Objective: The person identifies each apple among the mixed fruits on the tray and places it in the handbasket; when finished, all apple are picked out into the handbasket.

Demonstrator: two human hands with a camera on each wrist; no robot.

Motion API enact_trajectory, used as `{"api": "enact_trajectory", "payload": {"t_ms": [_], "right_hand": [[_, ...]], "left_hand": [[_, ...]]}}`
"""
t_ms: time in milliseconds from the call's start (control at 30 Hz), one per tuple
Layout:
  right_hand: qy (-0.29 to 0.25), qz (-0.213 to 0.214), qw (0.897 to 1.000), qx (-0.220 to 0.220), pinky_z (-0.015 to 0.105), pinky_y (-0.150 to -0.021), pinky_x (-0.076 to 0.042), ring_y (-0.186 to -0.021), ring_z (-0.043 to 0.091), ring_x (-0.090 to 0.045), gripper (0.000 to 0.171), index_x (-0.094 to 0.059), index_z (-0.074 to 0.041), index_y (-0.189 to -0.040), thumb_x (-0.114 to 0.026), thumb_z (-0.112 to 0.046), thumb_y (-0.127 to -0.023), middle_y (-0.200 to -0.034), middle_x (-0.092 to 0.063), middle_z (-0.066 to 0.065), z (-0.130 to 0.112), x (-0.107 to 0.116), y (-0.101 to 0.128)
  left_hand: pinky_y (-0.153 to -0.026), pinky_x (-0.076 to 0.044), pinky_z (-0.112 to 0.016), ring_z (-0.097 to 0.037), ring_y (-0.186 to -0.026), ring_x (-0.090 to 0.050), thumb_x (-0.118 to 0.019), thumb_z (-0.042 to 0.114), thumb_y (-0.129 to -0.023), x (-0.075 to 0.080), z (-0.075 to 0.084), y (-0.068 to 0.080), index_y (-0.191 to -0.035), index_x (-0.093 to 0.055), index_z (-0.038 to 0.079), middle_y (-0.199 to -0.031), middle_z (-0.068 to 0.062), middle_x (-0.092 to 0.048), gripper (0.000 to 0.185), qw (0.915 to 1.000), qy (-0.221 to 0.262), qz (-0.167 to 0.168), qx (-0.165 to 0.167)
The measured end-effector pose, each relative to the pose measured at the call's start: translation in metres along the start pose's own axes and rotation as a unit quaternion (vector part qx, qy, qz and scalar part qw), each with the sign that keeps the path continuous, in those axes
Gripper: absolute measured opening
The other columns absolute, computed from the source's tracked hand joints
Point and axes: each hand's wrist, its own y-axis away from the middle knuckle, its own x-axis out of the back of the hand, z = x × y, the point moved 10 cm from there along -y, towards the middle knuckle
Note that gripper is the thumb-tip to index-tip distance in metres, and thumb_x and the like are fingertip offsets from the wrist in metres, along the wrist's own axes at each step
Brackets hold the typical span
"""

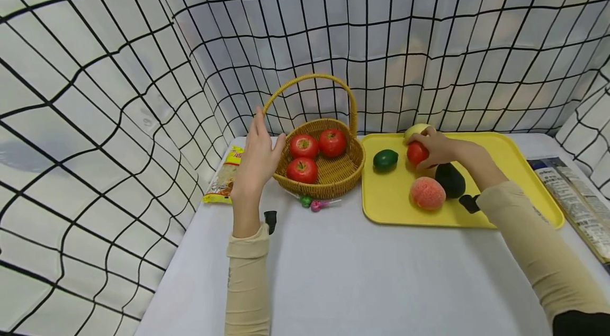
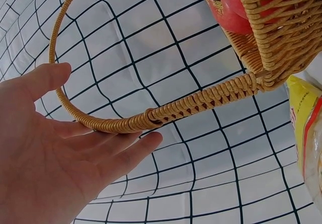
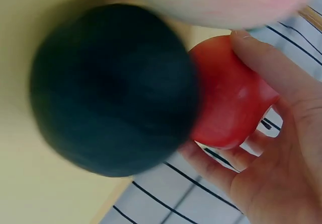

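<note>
In the head view my left hand (image 1: pixel 256 159) is beside the wicker basket (image 1: pixel 333 174), its fingers extended. The left wrist view has the fingers along the basket's curved handle (image 2: pixel 196 103), the thumb apart from them. Three red apples (image 1: pixel 303 171) lie in the basket. Over the yellow tray (image 1: pixel 381 209), my right hand (image 1: pixel 439 146) grips a smooth red apple (image 3: pixel 226 93) between thumb and fingers. Close by on the tray are a dark avocado (image 1: pixel 450 181), a pink peach (image 1: pixel 427 193), a green lime (image 1: pixel 385 160) and a pale yellow-green fruit (image 1: pixel 415 130), partly hidden by the hand.
A yellow snack packet (image 1: pixel 223 180) lies left of the basket, behind my left hand. Two lollipops, one green (image 1: pixel 305 200) and one purple (image 1: pixel 316 206), lie in front of the basket. Folded newspaper (image 1: pixel 574 193) is at the right edge. Black netting (image 1: pixel 367 55) surrounds the white table (image 1: pixel 357 272).
</note>
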Motion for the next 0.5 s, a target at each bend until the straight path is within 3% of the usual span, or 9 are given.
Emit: {"api": "enact_trajectory", "payload": {"t_ms": [233, 500], "right_hand": [[-0.027, 0.084, 0.996, -0.023, 0.073, -0.098, -0.048, -0.126, 0.055, -0.041, 0.070, -0.042, -0.012, -0.146, -0.080, -0.023, -0.088, -0.143, -0.036, 0.033, -0.016, 0.038, 0.039], [-0.043, 0.146, 0.988, -0.035, 0.074, -0.098, -0.048, -0.131, 0.052, -0.036, 0.073, -0.040, -0.018, -0.153, -0.079, -0.028, -0.091, -0.152, -0.031, 0.028, -0.042, 0.069, 0.080]], "left_hand": [[-0.128, -0.025, -0.056, -0.037, -0.161, -0.014, -0.045, 0.042, -0.109, -0.006, 0.001, -0.001, -0.166, 0.008, 0.012, -0.174, -0.019, -0.003, 0.084, 1.0000, -0.004, -0.002, -0.002], [-0.126, -0.027, -0.058, -0.039, -0.160, -0.015, -0.044, 0.043, -0.109, -0.004, -0.002, -0.002, -0.166, 0.010, 0.015, -0.174, -0.016, -0.001, 0.084, 1.0000, -0.001, 0.004, 0.006]]}}
